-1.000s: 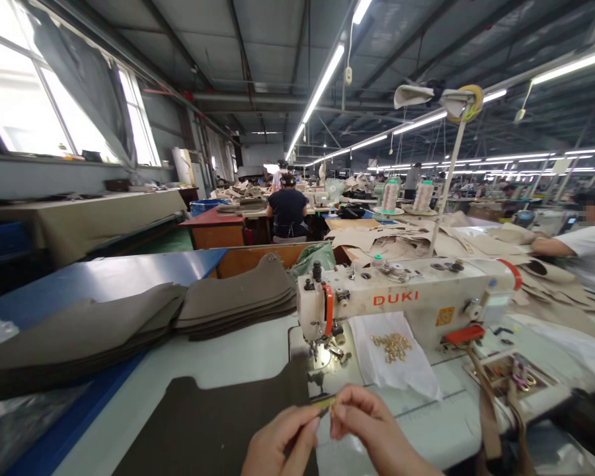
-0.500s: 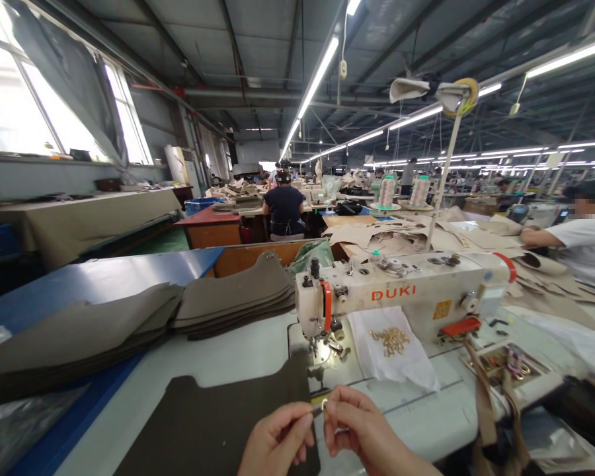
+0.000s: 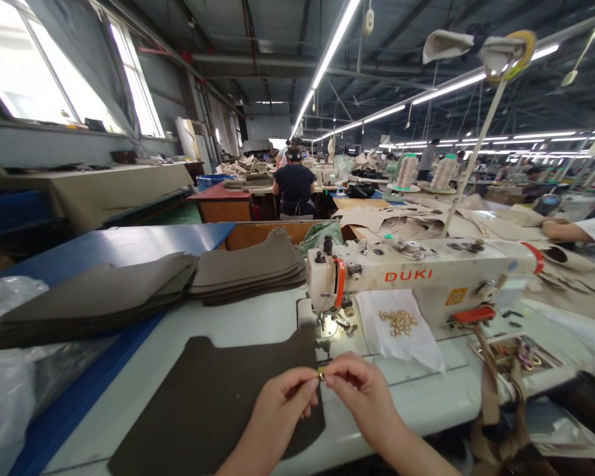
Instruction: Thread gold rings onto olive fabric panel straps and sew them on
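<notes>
My left hand and my right hand meet fingertip to fingertip just in front of the sewing machine. Between them is a small gold metal ring, pinched by my right thumb and forefinger. My left fingers are pinched on the end of a narrow dark strip, mostly hidden now. Under my left hand a dark olive fabric panel lies flat on the pale sewing table. Beyond my hands, a pile of gold metal rings rests on a white cloth beside the needle area.
The white sewing machine spans the right side. Stacked olive panels lie at the left, by a blue surface. A tray with small tools and hanging tan straps are at right. Co-workers sit ahead and at right.
The view has shifted, so the machine and table sit higher and further right. My hands have come closer together around the ring, which shows less now.
</notes>
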Available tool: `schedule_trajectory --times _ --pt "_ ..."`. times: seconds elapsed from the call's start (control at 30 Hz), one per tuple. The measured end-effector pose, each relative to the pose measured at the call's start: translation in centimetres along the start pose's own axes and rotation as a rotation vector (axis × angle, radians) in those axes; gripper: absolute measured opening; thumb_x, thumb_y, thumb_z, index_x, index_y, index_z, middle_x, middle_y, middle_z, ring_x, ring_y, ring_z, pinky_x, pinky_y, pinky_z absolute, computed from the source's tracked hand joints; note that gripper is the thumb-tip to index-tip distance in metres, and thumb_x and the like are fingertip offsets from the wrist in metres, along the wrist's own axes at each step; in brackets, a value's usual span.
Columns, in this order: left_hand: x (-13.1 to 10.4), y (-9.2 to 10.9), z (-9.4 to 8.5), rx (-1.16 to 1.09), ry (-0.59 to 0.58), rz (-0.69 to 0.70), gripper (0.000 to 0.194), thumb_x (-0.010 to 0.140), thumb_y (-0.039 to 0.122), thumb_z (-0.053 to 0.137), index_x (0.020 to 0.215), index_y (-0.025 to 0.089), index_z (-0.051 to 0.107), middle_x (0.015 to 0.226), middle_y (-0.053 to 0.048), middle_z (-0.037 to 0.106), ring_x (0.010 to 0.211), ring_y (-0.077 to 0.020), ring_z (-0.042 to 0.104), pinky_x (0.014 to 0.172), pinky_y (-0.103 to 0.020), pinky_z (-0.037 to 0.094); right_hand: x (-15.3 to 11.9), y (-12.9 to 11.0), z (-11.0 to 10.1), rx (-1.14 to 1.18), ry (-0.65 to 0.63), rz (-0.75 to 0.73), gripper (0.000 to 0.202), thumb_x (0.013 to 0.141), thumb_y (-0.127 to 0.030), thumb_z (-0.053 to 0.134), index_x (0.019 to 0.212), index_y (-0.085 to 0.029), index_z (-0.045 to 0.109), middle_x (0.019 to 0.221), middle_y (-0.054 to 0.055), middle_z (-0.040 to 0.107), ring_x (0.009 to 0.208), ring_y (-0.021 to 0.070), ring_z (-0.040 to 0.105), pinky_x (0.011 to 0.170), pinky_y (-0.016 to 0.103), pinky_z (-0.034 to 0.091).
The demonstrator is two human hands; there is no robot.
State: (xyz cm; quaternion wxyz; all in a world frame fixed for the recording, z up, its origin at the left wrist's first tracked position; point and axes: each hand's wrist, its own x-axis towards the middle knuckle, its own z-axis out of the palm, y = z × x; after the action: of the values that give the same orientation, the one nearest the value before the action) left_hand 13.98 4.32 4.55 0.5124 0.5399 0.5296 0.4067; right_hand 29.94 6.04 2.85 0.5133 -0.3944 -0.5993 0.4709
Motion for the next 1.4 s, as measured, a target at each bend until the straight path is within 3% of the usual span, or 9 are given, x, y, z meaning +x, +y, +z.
schedule_trajectory --times 0.17,0.33,0.47,0.6,0.77,1.07,1.2,1.4 --pt "-0.6 0.2 0.1 0.081 -0.01 0.009 0.021 0.077 0.032 0.054 0.072 0.016 0.067 0.059 0.002 0.057 0.053 -0.011 0.05 0.054 -0.023 0.04 0.0 0.0 0.0 0.169 -0.058 0.19 0.02 0.066 -0.037 0.076 0.07 -0.018 0.07 0.066 0.002 0.065 0.062 0.0142 0.057 0.061 0.025 0.045" --pt "-0.4 0.1 0.0 -0.041 -0.016 -0.036 0.014 0.073 0.031 0.06 0.074 0.017 0.06 0.056 0.003 0.058 0.049 -0.01 0.05 0.051 -0.022 0.041 0.1 0.5 0.3 0.28 -0.145 0.362 0.032 0.058 -0.043 0.082 0.068 -0.016 0.066 0.061 0.0 0.064 0.058 0.0133 0.059 0.058 0.025 0.047" --pt "-0.2 -0.3 -0.6 -0.233 -0.093 -0.123 0.032 0.069 0.046 0.067 0.076 0.016 0.056 0.054 0.002 0.061 0.047 -0.0101 0.053 0.049 -0.021 0.042 0.1 0.6 0.3 0.407 -0.146 0.514 0.036 0.055 -0.042 0.084 0.072 -0.015 0.067 0.064 0.001 0.065 0.059 0.0134 0.062 0.06 0.025 0.049" --pt "-0.1 -0.7 -0.9 -0.405 -0.055 -0.249 0.051 0.066 0.06 0.066 0.085 0.014 0.062 0.063 -0.003 0.067 0.054 -0.0111 0.059 0.054 -0.021 0.044 0.1 0.4 0.7 0.525 -0.079 0.584 0.036 0.052 -0.038 0.086 0.071 -0.014 0.066 0.066 0.002 0.067 0.061 0.0134 0.063 0.06 0.024 0.048" --pt "0.2 -0.8 -0.3 -0.392 -0.034 -0.285 0.046 0.051 0.045 0.082 0.08 0.014 0.064 0.06 -0.001 0.066 0.056 -0.0099 0.057 0.056 -0.02 0.043 0.2 0.2 1.6 0.528 -0.027 0.544 0.036 0.05 -0.037 0.087 0.065 -0.014 0.064 0.057 0.0 0.065 0.053 0.0104 0.059 0.054 0.021 0.044" --pt "0.7 -0.9 -1.0 -0.292 -0.162 -0.258 0.029 0.058 0.036 0.075 0.064 0.015 0.056 0.062 -0.002 0.064 0.06 -0.0127 0.057 0.057 -0.023 0.042 -0.3 0.0 1.6 0.492 -0.115 0.556 0.039 0.053 -0.041 0.084 0.067 -0.014 0.06 0.059 0.002 0.065 0.055 0.0113 0.059 0.056 0.022 0.042" --pt "0.7 -0.6 -1.2 -0.129 -0.185 -0.18 0.019 0.057 0.029 0.065 0.059 0.017 0.052 0.056 0.002 0.056 0.056 -0.0119 0.05 0.055 -0.023 0.038 -0.8 -0.1 1.6 0.367 -0.166 0.376 0.035 0.065 -0.043 0.077 0.073 -0.016 0.057 0.063 -0.001 0.06 0.06 0.0115 0.056 0.059 0.023 0.041" --pt "0.0 0.0 -1.3 0.103 -0.087 -0.056 0.008 0.059 0.024 0.055 0.057 0.018 0.049 0.056 0.006 0.043 0.056 -0.0106 0.038 0.053 -0.023 0.029 -1.6 -0.4 1.3 0.052 -0.183 0.128 0.021 0.069 -0.026 0.074 0.084 -0.019 0.061 0.076 -0.001 0.058 0.07 0.0132 0.053 0.066 0.024 0.041"
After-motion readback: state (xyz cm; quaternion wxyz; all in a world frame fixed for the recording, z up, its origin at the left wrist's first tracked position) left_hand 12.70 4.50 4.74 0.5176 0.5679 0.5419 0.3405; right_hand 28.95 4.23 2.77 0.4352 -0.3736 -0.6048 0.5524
